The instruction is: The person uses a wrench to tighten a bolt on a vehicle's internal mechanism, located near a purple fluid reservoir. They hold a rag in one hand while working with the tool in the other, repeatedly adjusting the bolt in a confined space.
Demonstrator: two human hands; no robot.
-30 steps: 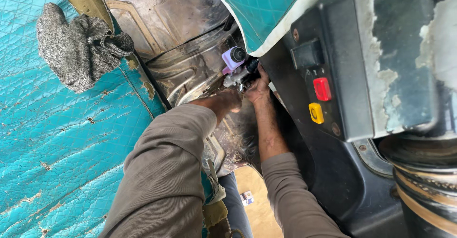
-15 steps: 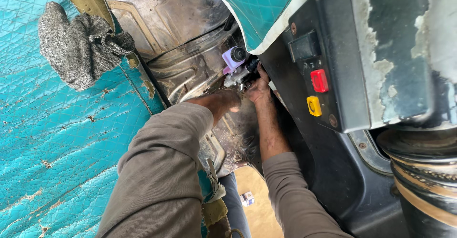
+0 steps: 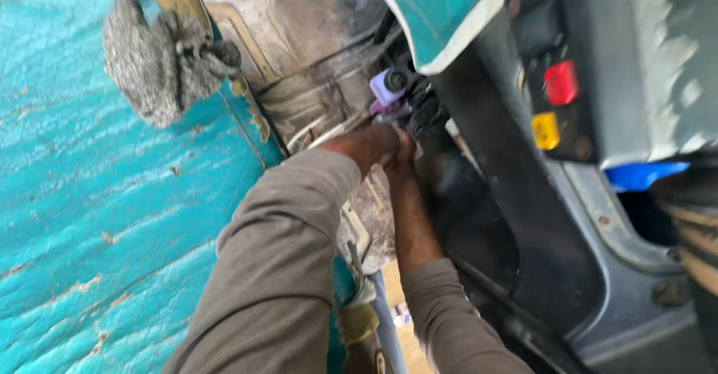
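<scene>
2 hands: both reach up into a narrow gap between a teal panel (image 3: 112, 217) and a dark grey housing (image 3: 523, 217), and they meet just under a small connector.
Left hand (image 3: 366, 143): knuckles toward the camera, fingers curled away out of sight; it seems closed around a pale metal part, but I cannot tell for sure whether it grips or only presses.
Right hand (image 3: 402, 149): pressed against the left hand's side, fingertips buried in black wiring (image 3: 426, 112); whether the fingers are together or apart cannot be told.
Lilac connector (image 3: 385, 88): a small block with a dark round end, just above and slightly beyond both hands, touching or nearly touching the fingertips.
Key relation: the connector lies up and away from the 2 hands, its long axis running roughly along the line of the forearms; the right hand looks a shade nearer to it.
Beside the grip: bare, grimy sheet metal (image 3: 314, 52) to the left; a red button (image 3: 561, 82) and a yellow button (image 3: 545, 130) well off to the right on the housing.
Further left: a grey rag (image 3: 153, 60) hangs on the teal panel.
Hidden or unclear: every fingertip, the connector's underside and whatever it plugs into; motion blur softens all edges.
</scene>
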